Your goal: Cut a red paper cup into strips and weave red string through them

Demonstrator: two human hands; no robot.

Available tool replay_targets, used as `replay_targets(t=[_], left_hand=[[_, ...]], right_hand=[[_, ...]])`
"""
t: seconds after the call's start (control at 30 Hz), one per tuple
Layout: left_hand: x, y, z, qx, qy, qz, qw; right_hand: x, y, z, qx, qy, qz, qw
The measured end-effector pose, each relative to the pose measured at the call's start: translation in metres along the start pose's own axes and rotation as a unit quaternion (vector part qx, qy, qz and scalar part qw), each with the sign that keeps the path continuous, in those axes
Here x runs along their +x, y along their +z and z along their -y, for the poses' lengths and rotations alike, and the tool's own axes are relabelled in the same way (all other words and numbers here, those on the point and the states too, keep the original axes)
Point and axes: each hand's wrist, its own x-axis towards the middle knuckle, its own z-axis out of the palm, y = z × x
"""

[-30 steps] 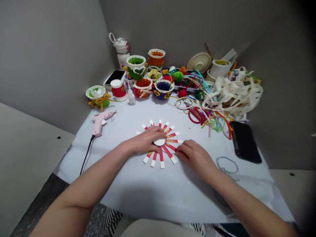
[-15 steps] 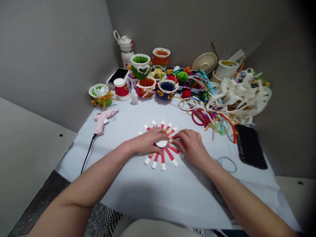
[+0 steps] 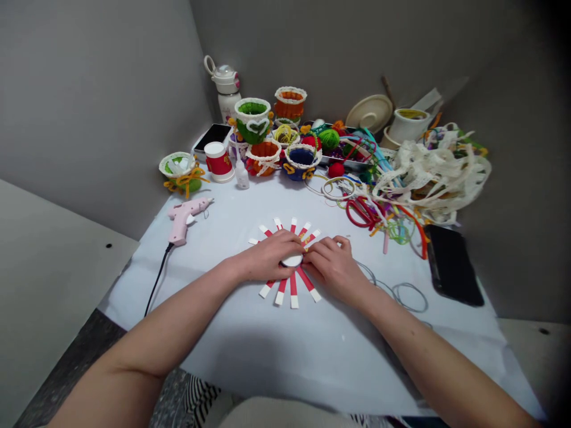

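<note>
A paper cup cut into strips [image 3: 293, 291] lies splayed flat on the table, its red strips with white ends fanning out around the round white base [image 3: 292, 260]. My left hand [image 3: 270, 255] is curved round the left side of that base, thumb and fingers closed on it. At the base's right edge, my right hand [image 3: 332, 264] has its thumb and fingertips pinched together, covering several strips. Thin grey cord [image 3: 413, 306] trails over the table from behind my right hand; its end at the fingertips is hidden.
A pink glue gun [image 3: 182, 220] with a black cable lies left. Decorated small baskets [image 3: 301, 163], a glue bottle [image 3: 241, 175] and a red-and-white cup [image 3: 218, 163] stand at the back. Red scissors [image 3: 363, 213], lace trim [image 3: 428, 166] and a phone [image 3: 452, 264] are on the right.
My right hand has shifted slightly left, closer against the cup base, and its fingers have drawn together. More grey cord now shows stretched behind it. My left hand stays in place.
</note>
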Motion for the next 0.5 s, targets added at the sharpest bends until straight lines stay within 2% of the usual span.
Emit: replay_targets(t=[0.17, 0.37, 0.5], left_hand=[[0.0004, -0.0026, -0.0017, -0.007, 0.004, -0.003, 1.000], [0.0019, 0.0027, -0.0029, 0.024, -0.007, -0.007, 1.000], [0.0019, 0.0041, -0.0029, 0.036, -0.017, -0.007, 0.999]], right_hand=[[0.0002, 0.0059, 0.0059, -0.022, 0.025, -0.031, 0.999], [-0.0009, 0.0021, 0.0031, 0.062, 0.050, -0.002, 0.997], [-0.0025, 0.0010, 0.0015, 0.072, 0.060, 0.005, 0.996]])
